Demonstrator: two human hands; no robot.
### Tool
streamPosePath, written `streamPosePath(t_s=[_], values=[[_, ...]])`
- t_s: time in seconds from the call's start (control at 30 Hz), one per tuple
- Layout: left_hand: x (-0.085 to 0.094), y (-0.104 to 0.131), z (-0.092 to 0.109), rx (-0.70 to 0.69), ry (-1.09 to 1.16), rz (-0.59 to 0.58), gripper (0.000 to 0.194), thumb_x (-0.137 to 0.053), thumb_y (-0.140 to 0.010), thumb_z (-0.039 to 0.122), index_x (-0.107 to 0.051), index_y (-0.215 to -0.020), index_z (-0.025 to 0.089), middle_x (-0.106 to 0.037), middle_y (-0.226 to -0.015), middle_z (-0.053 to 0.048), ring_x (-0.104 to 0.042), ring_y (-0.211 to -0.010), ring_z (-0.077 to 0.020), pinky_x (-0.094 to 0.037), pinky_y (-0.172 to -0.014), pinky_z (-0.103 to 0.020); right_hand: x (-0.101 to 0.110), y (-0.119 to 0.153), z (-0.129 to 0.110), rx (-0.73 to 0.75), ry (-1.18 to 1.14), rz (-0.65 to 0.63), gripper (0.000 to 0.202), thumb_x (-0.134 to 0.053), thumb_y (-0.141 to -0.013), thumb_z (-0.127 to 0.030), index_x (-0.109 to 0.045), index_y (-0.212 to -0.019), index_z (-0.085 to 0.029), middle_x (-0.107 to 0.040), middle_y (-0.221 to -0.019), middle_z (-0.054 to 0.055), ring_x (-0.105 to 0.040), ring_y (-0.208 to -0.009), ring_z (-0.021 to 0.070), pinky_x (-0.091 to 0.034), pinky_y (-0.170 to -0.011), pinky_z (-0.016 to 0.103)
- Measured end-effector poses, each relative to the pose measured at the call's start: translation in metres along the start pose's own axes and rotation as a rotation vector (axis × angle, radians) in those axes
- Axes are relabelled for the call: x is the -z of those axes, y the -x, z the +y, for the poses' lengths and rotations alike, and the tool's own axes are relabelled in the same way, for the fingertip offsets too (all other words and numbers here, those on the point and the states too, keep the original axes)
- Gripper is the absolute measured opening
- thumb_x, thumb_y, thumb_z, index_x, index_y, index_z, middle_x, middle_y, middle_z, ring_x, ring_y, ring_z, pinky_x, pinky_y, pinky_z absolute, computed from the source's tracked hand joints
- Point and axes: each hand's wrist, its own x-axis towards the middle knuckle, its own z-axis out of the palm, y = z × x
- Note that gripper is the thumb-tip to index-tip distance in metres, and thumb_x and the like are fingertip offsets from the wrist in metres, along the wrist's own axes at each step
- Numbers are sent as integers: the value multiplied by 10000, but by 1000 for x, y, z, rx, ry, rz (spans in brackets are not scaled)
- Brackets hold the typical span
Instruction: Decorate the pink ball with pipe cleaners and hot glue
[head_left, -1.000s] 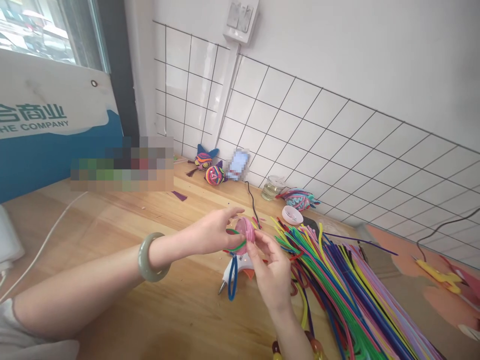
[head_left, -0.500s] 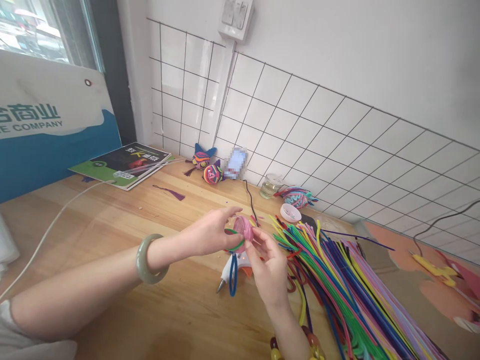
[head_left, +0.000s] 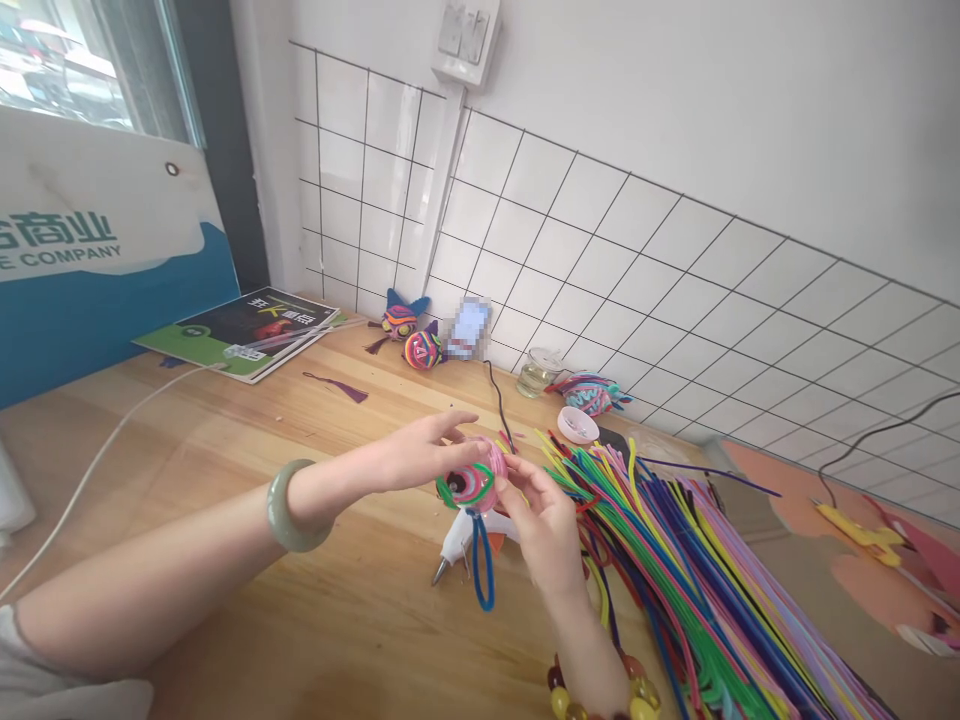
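Note:
Between my hands is a small pipe-cleaner figure [head_left: 474, 484], rounded and pink, with a green edging, a dark eye-like spot and a blue loop hanging below. My right hand [head_left: 544, 515] pinches its pink right side between thumb and fingers. My left hand [head_left: 420, 455], with a jade-coloured bangle on its wrist, rests its thumb on top of the figure; its other fingers reach over and behind, partly hidden. Just beneath lies a white glue gun [head_left: 454, 545] on the table, nozzle toward the lower left.
A large bundle of coloured pipe cleaners [head_left: 675, 560] covers the right side. Along the wall stand finished pipe-cleaner figures [head_left: 422, 348], a phone [head_left: 469, 328], a glass jar [head_left: 537, 374] and a pink lid [head_left: 577, 425]. A purple tassel [head_left: 345, 388] and booklets [head_left: 247, 330] lie left.
The figure has turned in my hands, so its green-edged side with the dark spot now faces me. My left thumb has shifted from its front to its top. The blue loop swung right.

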Motion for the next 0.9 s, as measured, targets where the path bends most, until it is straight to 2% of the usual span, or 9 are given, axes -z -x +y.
streamPosePath(t_s=[0.07,0.2,0.27,0.4,0.57,0.7,0.9], values=[[2,2,5,69,69,-24,784,-535,-772,638,-354,-1399,204,-564,-1277,-117,-588,-1076,-254,-524,-747,-279,4,-3,-1,-86,-97,-28,407,-731,-696,-409,-654,-1016,-168,-705,-1043,102,-675,-921,255,-573,-750,376],[4,5,10,94,113,-54,724,-507,-778,657,-442,-1339,203,-588,-1233,-113,-571,-1102,-278,-553,-673,-273,12,-6,-6,-189,-204,-85,380,-762,-664,-396,-681,-955,-166,-733,-898,62,-690,-765,198,-567,-709,343],[3,6,9,96,144,-81,742,-514,-777,655,-417,-1354,198,-603,-1205,-115,-581,-1090,-278,-565,-674,-287,15,-6,-10,-210,-215,-107,360,-770,-655,-391,-696,-927,-168,-734,-882,57,-685,-727,187,-566,-667,326],[2,6,6,97,186,-129,794,-562,-755,637,-372,-1376,181,-549,-1295,-134,-585,-1096,-273,-577,-698,-302,19,-6,-15,-240,-244,-135,325,-783,-649,-379,-713,-900,-184,-735,-848,37,-673,-667,157,-555,-614,280],[0,2,2,100,143,-152,760,-611,-716,630,-456,-1314,187,-614,-1153,-132,-622,-1021,-281,-575,-682,-322,20,-6,-15,-265,-262,-152,336,-799,-634,-384,-717,-892,-184,-737,-809,32,-670,-631,151,-551,-591,269],[0,-1,0,75,77,-195,684,-662,-689,599,-530,-1228,200,-621,-1090,-102,-648,-930,-249,-572,-687,-326,19,-6,-16,-278,-264,-160,349,-807,-629,-384,-720,-897,-177,-739,-818,40,-670,-644,148,-550,-603,261],[0,-4,-5,92,107,-220,692,-686,-681,577,-518,-1224,182,-618,-1084,-109,-661,-876,-236,-574,-678,-332,21,-7,-14,-314,-268,-181,353,-803,-638,-389,-718,-908,-179,-738,-806,42,-670,-633,151,-547,-597,268]])
